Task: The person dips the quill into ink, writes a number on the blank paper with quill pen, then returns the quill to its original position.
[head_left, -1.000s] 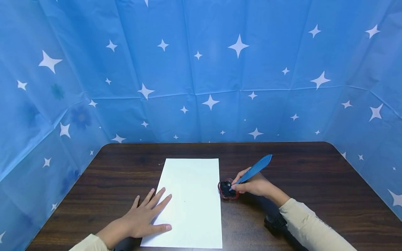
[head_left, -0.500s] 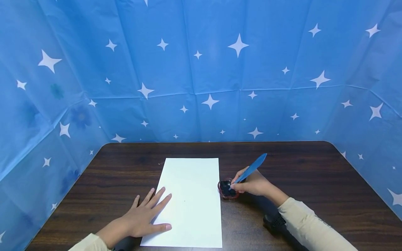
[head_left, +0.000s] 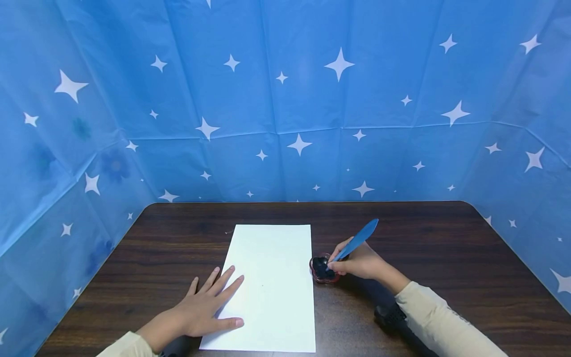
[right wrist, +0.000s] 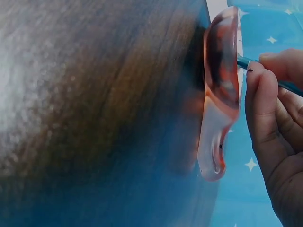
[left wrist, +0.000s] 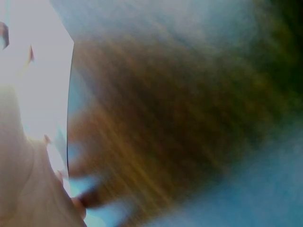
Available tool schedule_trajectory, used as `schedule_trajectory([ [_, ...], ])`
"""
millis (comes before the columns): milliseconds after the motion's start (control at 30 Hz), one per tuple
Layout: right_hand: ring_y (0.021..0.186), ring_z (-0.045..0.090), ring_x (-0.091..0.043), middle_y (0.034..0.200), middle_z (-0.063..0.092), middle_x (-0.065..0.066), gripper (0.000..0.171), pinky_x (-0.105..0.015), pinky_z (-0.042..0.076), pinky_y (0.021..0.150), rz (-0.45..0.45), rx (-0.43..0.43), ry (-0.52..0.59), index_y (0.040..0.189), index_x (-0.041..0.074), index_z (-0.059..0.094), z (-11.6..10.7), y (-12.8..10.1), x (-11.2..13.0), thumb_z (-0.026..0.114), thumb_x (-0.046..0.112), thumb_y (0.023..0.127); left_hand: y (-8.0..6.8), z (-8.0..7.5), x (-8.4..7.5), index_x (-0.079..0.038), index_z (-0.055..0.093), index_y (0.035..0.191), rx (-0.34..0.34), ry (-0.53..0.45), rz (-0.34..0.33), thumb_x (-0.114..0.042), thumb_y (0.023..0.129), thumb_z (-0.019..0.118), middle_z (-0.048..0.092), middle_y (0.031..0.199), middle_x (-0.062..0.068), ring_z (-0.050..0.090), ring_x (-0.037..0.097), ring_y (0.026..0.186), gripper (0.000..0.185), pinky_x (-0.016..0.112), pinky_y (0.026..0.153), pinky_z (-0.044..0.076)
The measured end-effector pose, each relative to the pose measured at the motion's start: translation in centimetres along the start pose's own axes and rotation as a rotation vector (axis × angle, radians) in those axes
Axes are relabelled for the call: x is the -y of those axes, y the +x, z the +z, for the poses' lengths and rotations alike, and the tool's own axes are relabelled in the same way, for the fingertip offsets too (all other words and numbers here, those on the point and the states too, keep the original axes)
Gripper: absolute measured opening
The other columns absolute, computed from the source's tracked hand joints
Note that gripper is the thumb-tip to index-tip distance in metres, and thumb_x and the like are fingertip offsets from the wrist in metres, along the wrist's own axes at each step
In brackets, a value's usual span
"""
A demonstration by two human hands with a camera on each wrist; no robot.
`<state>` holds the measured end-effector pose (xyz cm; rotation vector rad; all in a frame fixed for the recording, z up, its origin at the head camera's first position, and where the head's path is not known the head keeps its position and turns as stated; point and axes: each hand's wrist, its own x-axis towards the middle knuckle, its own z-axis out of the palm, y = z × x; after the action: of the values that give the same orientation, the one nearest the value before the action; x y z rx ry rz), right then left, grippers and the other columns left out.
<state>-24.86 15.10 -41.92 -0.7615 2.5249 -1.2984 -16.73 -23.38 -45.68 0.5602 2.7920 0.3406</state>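
A white sheet of paper (head_left: 269,282) lies lengthwise on the dark wooden table (head_left: 437,248). My left hand (head_left: 207,307) lies flat with straight fingers on the sheet's lower left corner. My right hand (head_left: 357,262) pinches a blue feather-shaped pen (head_left: 359,239), its tip down in a small reddish clear dish (head_left: 322,270) of dark ink just right of the paper. In the right wrist view the dish (right wrist: 218,94) shows edge-on, with my fingers (right wrist: 262,113) round the pen's thin blue shaft (right wrist: 244,62). The left wrist view is blurred, showing only paper (left wrist: 33,80) and table.
Blue sheeting with white stars (head_left: 285,99) walls in the table at the back and both sides. A dark wrist-worn device (head_left: 390,315) sits under my right sleeve. Bare tabletop lies to the right of the dish and behind the paper.
The pen's feather end has tipped slightly lower and leftward while its tip stayed in the dish. My left hand and the paper have not moved.
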Motion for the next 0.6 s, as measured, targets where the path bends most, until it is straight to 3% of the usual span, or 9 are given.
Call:
schedule_trajectory([
  [400, 0.060, 0.062, -0.014, 0.067, 0.067, -0.003, 0.010, -0.027, 0.054, 0.058, 0.002, -0.013, 0.007, 0.085, 0.005, 0.072, 0.08, -0.17, -0.02, 0.072, 0.015, 0.086, 0.01, -0.13, 0.00, -0.032, 0.014, 0.154, 0.005, 0.003, 0.003, -0.081, 0.079, 0.042, -0.002, 0.162, 0.000, -0.005, 0.038, 0.146, 0.094, 0.075, 0.103, -0.002],
  [600, 0.056, 0.058, -0.011, 0.064, 0.065, 0.000, 0.008, -0.028, 0.052, 0.056, -0.012, -0.009, 0.011, 0.084, 0.005, 0.072, 0.30, -0.09, -0.12, 0.071, 0.014, 0.086, -0.44, -0.99, -0.75, -0.028, 0.018, 0.154, 0.022, -0.036, 0.023, -0.075, 0.082, 0.048, 0.002, 0.162, 0.007, -0.003, 0.044, 0.145, 0.090, 0.078, 0.099, -0.004],
])
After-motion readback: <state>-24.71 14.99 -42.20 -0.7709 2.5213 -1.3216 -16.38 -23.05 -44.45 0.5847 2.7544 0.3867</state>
